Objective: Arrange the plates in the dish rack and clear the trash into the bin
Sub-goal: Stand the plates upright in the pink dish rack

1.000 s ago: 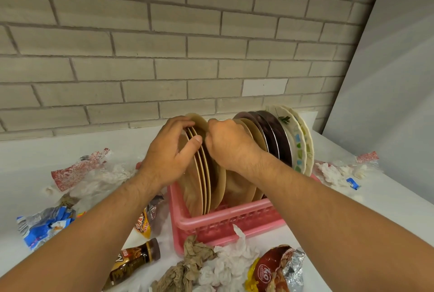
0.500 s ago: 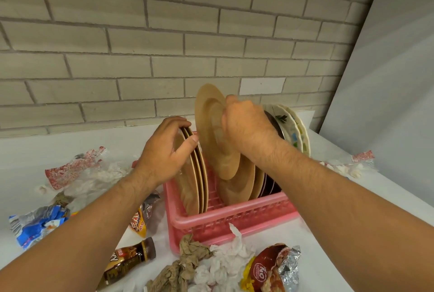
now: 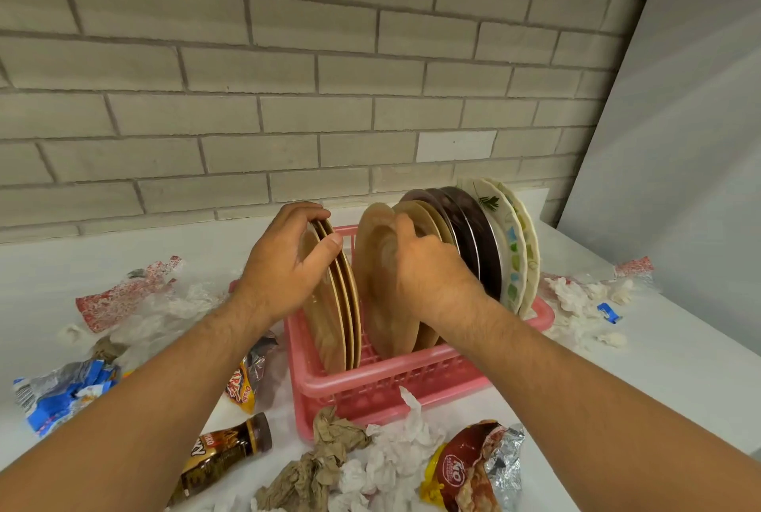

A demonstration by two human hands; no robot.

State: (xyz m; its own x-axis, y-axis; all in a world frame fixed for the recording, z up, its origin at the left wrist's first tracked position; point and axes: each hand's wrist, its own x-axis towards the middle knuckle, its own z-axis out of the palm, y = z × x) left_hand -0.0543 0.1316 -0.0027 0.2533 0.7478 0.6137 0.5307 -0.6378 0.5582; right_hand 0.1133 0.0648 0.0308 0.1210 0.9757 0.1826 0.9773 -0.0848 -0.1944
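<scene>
Grip of right hand [image 3: 428, 268] has lowered tan plate [image 3: 376, 264] into rack [image 3: 370, 381].

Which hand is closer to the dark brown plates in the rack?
Right. The right hand grips a tan plate a few plates from the dark brown plates; the left hand holds the tan stack at the rack's other end.

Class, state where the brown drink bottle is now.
Head view, lower left: the brown drink bottle lies on its side, just left of the crumpled brown paper, near the front corner of the pink dish rack.
</scene>
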